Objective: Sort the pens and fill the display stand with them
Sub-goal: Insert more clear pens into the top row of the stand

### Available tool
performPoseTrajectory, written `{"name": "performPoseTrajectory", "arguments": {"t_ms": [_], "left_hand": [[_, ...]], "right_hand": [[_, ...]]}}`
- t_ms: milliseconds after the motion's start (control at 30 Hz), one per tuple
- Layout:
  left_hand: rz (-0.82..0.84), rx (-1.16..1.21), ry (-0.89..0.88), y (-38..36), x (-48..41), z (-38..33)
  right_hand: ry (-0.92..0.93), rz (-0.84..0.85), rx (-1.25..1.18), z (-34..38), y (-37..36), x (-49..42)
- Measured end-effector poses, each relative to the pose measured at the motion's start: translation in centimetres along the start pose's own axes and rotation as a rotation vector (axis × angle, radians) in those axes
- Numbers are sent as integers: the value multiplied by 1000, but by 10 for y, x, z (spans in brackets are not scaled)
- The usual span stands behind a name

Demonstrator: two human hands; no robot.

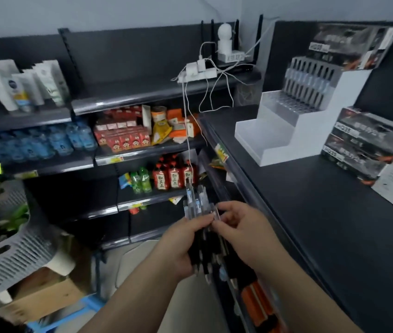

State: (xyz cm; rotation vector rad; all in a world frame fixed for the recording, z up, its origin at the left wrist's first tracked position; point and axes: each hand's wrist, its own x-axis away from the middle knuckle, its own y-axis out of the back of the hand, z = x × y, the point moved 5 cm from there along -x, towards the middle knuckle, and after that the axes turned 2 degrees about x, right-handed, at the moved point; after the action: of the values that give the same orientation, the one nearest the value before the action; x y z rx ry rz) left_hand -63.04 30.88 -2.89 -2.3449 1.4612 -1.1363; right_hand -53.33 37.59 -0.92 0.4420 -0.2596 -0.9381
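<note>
You held a bundle of pens [196, 205] in front of you, just off the left edge of the dark counter [310, 224]. Your left hand [178, 246] was wrapped round the black grip section of the bundle, with the tips toward you and the clear barrels pointing up and away. Your right hand [243, 236] had its thumb and fingers curled onto the bundle's right side, pinching near the barrels; too blurry to tell which pen it pinched. The white stepped display stand [284, 140] sat on the counter, far right, well apart from both hands. Its top tier held a row of stocked pens [308, 80] standing upright. Pen boxes [363, 140] were stacked just beside the stand on its right. The shelves on the left carried blue bottles [46, 140] and red cartons [123, 138]. A grey basket [10, 251] sat lower left.
</note>
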Motion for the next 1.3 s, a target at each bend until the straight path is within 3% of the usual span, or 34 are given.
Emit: {"name": "performPoseTrajectory", "arguments": {"t_ms": [167, 300, 500, 700, 1033, 1300], "left_hand": [[33, 21, -32, 29, -60, -57], [75, -2, -32, 49, -113, -109], [149, -143, -69, 48, -185, -169], [256, -185, -92, 7, -233, -180], [337, -205, -170, -101, -301, -207], [360, -128, 27, -139, -363, -226]], "right_hand": [[-15, 65, -221, 21, -23, -73], [-20, 62, -255, 36, -46, -131], [-39, -158, -26, 44, -52, -205], [-86, -319, 197, 32, -23, -240], [-193, -579, 217, 9, 85, -278], [-134, -950, -1, 33, 170, -302]]}}
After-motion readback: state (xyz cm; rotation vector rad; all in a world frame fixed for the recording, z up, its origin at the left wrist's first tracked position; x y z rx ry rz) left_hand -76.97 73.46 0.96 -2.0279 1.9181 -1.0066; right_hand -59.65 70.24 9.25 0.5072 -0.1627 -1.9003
